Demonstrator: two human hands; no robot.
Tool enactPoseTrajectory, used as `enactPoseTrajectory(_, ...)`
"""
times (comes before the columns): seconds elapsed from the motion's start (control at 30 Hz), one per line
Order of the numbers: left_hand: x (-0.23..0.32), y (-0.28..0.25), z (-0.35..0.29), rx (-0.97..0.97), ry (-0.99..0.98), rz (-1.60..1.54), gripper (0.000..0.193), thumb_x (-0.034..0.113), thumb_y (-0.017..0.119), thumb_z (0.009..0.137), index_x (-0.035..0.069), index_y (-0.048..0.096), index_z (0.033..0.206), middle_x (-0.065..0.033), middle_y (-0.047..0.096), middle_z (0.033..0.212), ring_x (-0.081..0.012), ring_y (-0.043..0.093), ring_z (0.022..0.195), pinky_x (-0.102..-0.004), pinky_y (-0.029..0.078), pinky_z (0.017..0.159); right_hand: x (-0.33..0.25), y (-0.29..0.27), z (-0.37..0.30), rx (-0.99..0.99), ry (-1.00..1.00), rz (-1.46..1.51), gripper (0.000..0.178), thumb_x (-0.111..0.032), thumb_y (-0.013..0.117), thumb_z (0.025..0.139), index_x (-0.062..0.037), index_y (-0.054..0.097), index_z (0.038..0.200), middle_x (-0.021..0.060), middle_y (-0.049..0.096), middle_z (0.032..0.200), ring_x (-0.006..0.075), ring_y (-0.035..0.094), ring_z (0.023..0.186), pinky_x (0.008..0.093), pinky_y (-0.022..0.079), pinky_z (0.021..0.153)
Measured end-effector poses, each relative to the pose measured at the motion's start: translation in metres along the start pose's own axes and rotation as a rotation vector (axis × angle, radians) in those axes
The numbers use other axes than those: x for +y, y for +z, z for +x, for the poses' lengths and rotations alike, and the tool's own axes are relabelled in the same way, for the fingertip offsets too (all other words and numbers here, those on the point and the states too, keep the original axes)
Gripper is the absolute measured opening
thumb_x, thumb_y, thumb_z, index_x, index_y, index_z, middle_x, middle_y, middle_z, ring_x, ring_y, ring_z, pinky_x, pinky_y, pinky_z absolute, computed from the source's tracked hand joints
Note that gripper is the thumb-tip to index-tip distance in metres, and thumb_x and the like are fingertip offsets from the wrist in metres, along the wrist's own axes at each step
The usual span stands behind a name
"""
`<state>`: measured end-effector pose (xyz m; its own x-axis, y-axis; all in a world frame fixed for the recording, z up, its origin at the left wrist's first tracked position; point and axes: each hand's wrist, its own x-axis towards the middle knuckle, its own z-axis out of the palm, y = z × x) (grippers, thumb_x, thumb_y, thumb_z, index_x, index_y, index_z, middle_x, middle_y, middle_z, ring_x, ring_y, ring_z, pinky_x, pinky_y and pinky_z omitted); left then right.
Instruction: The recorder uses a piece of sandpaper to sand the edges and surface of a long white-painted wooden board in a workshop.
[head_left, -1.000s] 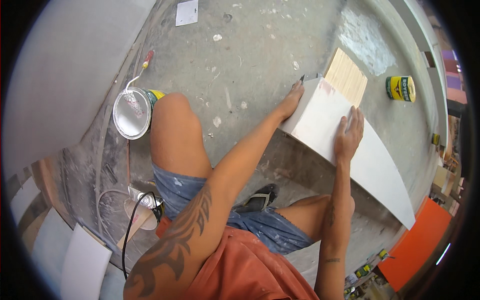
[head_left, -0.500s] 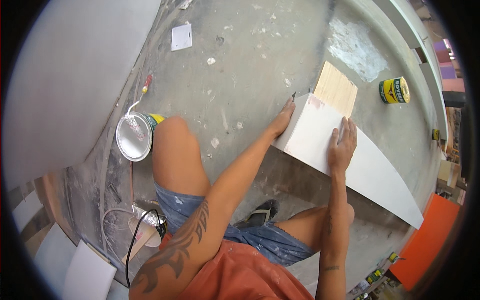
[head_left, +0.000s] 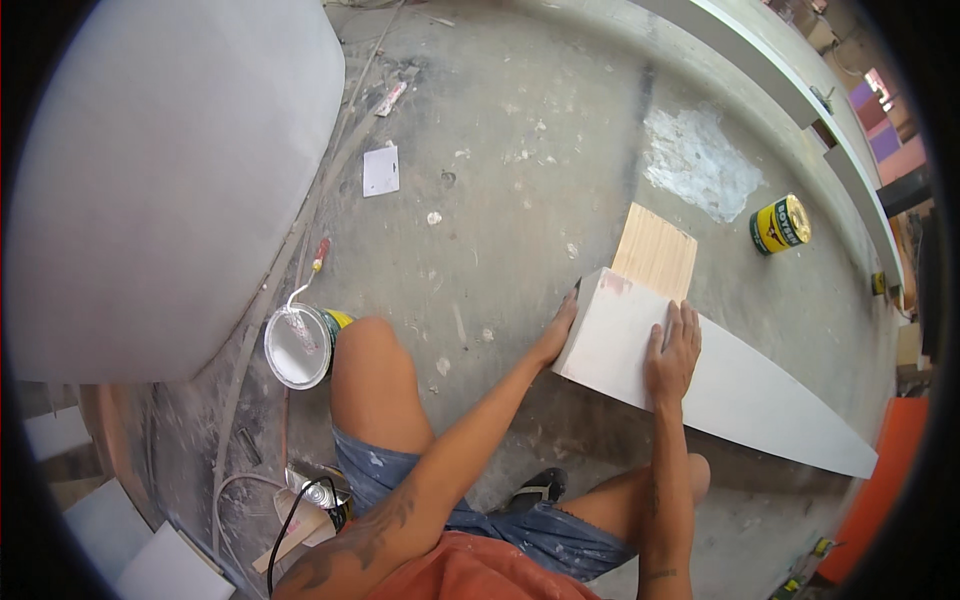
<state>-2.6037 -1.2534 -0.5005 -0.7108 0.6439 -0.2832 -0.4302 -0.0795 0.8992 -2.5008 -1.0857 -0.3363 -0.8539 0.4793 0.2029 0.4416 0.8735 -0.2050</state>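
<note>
A long white-painted panel, squared at its left end and tapering in a curve to the right, lies across in front of me. My left hand presses against its left end face. At those fingertips a thin dark piece pokes out; most of it is hidden under the hand. My right hand lies flat on the panel's top, fingers stretched out. Just past the panel's far edge, a bare wooden board shows its grain. Pinkish patches mark the white surface near the left end.
By my left knee stands an open paint can with a red-handled roller across it. Another yellow-green can is at the far right. A big white curved panel takes up the left. An orange panel stands lower right.
My view has tilted, so the floor and cans sit lower in the picture. Both hands stay on the white panel; the left still presses its end face.
</note>
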Motion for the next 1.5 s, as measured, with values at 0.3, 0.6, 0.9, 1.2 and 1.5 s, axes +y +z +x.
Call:
enactPoseTrajectory(0.3, -0.003, 0.005, -0.097, 0.027, -0.052, 0.010, 0.072, 0.049, 0.024, 0.110, 0.000, 0.009, 0.161, -0.0123, 0.007, 0.170, -0.0242, 0.004, 0.156, -0.0355, 0.002, 0.126, -0.001, -0.010, -0.002, 0.044, 0.008, 0.050, 0.049, -0.022, 0.056, 0.099, -0.0041, 0.051, 0.144, 0.0168, 0.045, 0.153, 0.0351, 0.032, 0.147, 0.0456, 0.023, 0.122)
enactPoseTrajectory(0.6, 0.000, -0.001, -0.027, -0.063, -0.314, -0.230, 0.075, 0.055, 0.026, 0.109, -0.002, 0.027, 0.157, -0.0171, 0.033, 0.161, -0.0283, 0.029, 0.149, -0.0365, 0.019, 0.123, 0.000, -0.018, -0.003, 0.036, 0.037, 0.116, 0.049, -0.025, 0.058, 0.095, -0.0043, 0.054, 0.140, 0.0175, 0.047, 0.151, 0.0356, 0.034, 0.146, 0.0474, 0.023, 0.123)
enactPoseTrajectory(0.9, -0.055, -0.008, -0.104, 0.145, -0.219, 0.033, 0.078, 0.059, 0.028, 0.107, -0.002, 0.033, 0.155, -0.0175, 0.032, 0.162, -0.0272, 0.026, 0.151, -0.0357, 0.020, 0.122, 0.002, -0.026, -0.003, 0.039, 0.048, 0.154, 0.049, -0.024, 0.060, 0.093, -0.0037, 0.056, 0.138, 0.0185, 0.048, 0.149, 0.0360, 0.035, 0.145, 0.0472, 0.023, 0.123)
enactPoseTrajectory(1.2, 0.020, 0.005, 0.003, -0.118, -0.295, -0.354, 0.067, 0.049, 0.025, 0.110, -0.001, 0.041, 0.152, -0.0153, 0.046, 0.153, -0.0248, 0.048, 0.136, -0.0381, 0.031, 0.118, 0.003, -0.023, -0.005, 0.076, 0.030, 0.176, 0.049, -0.024, 0.060, 0.093, -0.0036, 0.056, 0.137, 0.0185, 0.048, 0.149, 0.0362, 0.036, 0.144, 0.0479, 0.022, 0.123)
enactPoseTrajectory(1.5, -0.059, -0.008, -0.110, 0.104, -0.287, -0.081, 0.078, 0.059, 0.029, 0.107, 0.000, 0.027, 0.158, -0.0182, 0.031, 0.163, -0.0282, 0.024, 0.152, -0.0355, 0.015, 0.124, -0.001, -0.027, -0.004, 0.038, 0.043, 0.147, 0.048, -0.022, 0.059, 0.095, -0.0030, 0.054, 0.139, 0.0187, 0.047, 0.151, 0.0360, 0.035, 0.145, 0.0470, 0.023, 0.122)
